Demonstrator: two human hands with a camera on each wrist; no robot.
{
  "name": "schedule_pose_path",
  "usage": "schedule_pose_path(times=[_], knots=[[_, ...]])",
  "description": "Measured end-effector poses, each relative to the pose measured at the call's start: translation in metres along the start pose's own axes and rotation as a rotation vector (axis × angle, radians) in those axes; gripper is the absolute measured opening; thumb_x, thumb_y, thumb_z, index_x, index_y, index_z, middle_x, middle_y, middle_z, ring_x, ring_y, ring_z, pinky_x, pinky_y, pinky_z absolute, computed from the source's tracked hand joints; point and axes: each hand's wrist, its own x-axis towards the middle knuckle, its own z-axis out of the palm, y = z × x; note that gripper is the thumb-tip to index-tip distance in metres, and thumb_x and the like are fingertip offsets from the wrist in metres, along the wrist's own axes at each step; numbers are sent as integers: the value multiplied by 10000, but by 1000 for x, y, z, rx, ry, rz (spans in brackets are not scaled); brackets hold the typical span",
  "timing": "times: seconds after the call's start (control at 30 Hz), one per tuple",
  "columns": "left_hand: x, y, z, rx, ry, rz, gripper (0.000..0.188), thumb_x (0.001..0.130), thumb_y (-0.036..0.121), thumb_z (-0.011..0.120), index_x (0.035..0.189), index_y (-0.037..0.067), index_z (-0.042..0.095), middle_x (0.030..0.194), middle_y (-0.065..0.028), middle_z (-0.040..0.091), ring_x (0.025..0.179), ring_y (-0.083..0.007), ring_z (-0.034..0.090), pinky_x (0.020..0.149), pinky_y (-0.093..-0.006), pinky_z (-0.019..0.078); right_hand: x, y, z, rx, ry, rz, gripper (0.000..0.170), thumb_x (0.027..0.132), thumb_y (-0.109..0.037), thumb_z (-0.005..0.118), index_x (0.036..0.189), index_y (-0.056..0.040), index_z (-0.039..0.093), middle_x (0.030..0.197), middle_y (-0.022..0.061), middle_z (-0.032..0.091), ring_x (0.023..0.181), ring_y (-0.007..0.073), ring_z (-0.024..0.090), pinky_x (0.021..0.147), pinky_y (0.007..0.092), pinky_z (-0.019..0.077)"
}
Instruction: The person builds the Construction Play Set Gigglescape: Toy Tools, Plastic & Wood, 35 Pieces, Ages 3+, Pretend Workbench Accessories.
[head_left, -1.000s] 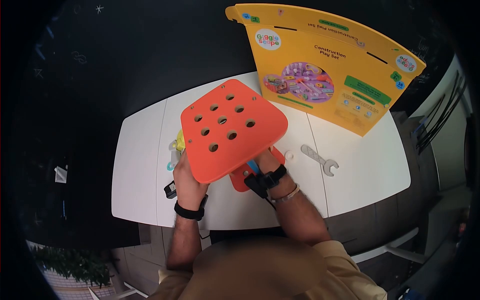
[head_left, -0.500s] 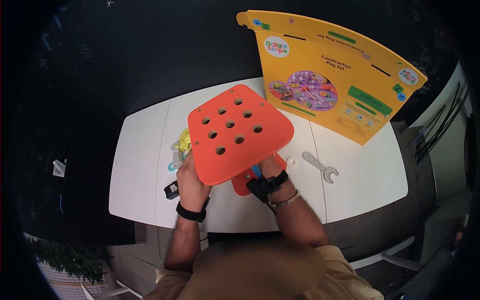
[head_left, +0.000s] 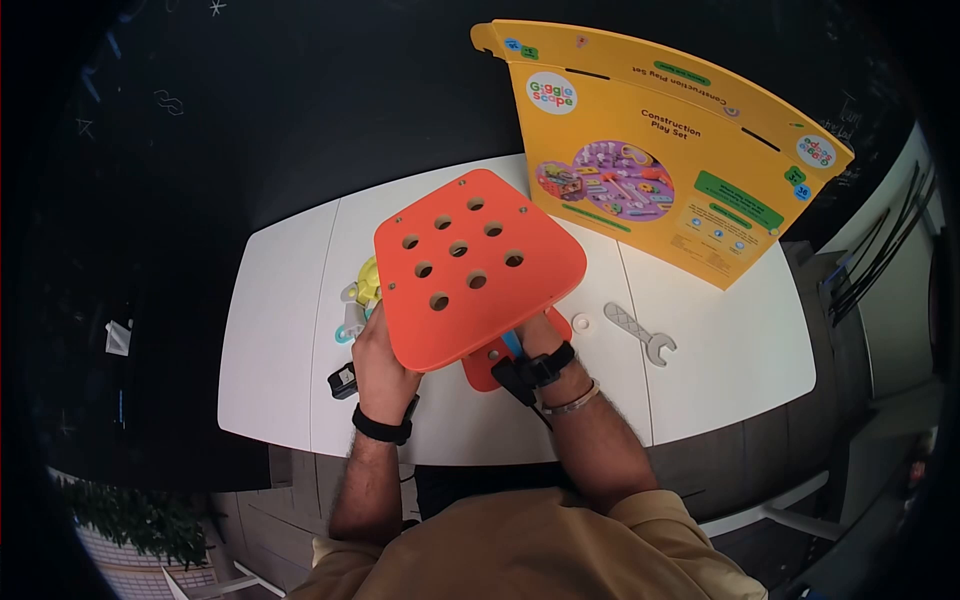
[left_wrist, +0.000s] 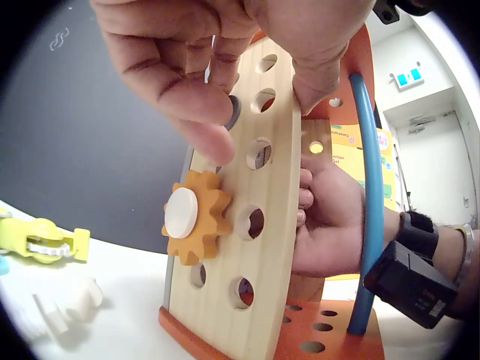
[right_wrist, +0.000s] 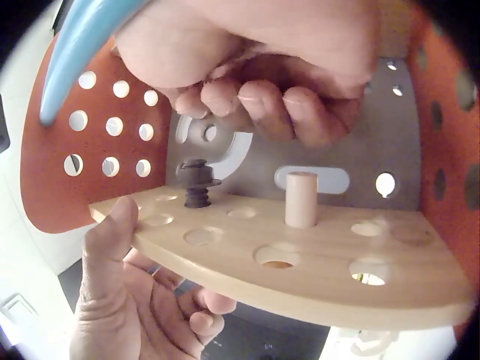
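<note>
An orange panel with round holes point(head_left: 520, 300) forms one end of a toy box, tilted over the table. Beneath its left edge, the left hand point(head_left: 385, 362) grips the box's wooden board point(left_wrist: 274, 232), thumb at the board's edge and fingers by a grey round piece point(left_wrist: 234, 112). An orange gear with a white cap point(left_wrist: 180, 213) sits on the board's outer face. Inside the box the right hand point(right_wrist: 262, 67) has curled fingers, with nothing visible in them. A black screw point(right_wrist: 196, 184) and a wooden peg point(right_wrist: 301, 199) stand up from the board. The blue handle point(left_wrist: 367, 187) passes beside the right wrist.
A yellow printed box point(head_left: 640, 120) stands at the back right. A grey toy wrench point(head_left: 640, 333) and a white ring point(head_left: 582, 322) lie right of the hands. Yellow toy parts point(left_wrist: 45, 240) and a black device point(head_left: 342, 380) are on the left.
Compared with one second ago, the whole scene sits slightly lower in the head view. Both hands keep nearly the same places at the toy box.
</note>
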Motion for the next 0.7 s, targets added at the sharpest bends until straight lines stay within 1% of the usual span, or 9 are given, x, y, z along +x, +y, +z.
schedule_pose_path(times=[0.7], knots=[[-1, 2, -1, -10, 6, -5, 411, 894, 126, 847, 1246, -24, 697, 1125, -196, 751, 996, -410, 768, 818, -470, 631, 0, -1, 2, 8, 0, -3, 186, 1104, -102, 640, 1266, -18, 678, 1001, 109, 764, 840, 197, 751, 635, 340, 611]])
